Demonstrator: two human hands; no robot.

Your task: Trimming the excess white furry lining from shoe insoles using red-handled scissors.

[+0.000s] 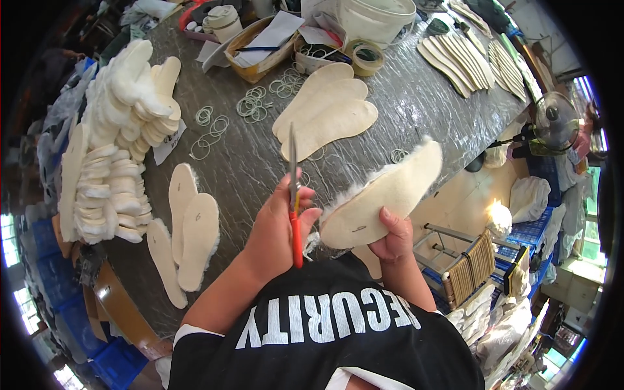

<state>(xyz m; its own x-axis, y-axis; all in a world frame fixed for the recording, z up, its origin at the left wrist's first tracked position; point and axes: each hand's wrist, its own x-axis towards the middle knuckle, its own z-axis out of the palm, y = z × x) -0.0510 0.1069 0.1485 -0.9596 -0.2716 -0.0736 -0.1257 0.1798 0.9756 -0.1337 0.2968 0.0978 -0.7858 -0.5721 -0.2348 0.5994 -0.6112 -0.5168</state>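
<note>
My left hand [273, 224] is closed around a pair of scissors with red handles [297, 242], whose blades point up and away from me. In my right hand [394, 236] is a cream fleece insole [387, 195], pinched by its lower edge with the thumb on the flat side. White fluff sticks out along the insole's upper edge, and a small dark mark shows near its heel. The blades stand to the left of this insole, apart from it. Part of another insole [368, 260] shows beneath my right hand.
Three insoles [198, 240] lie at left beside tall stacks of fluffy insoles [110, 188]. Ahead are more flat insoles [325, 110], rubber bands [253, 104], a basket [260, 62], a tape roll [365, 57] and a white bucket [377, 19]. A fan [552, 120] and stool [471, 270] are at right.
</note>
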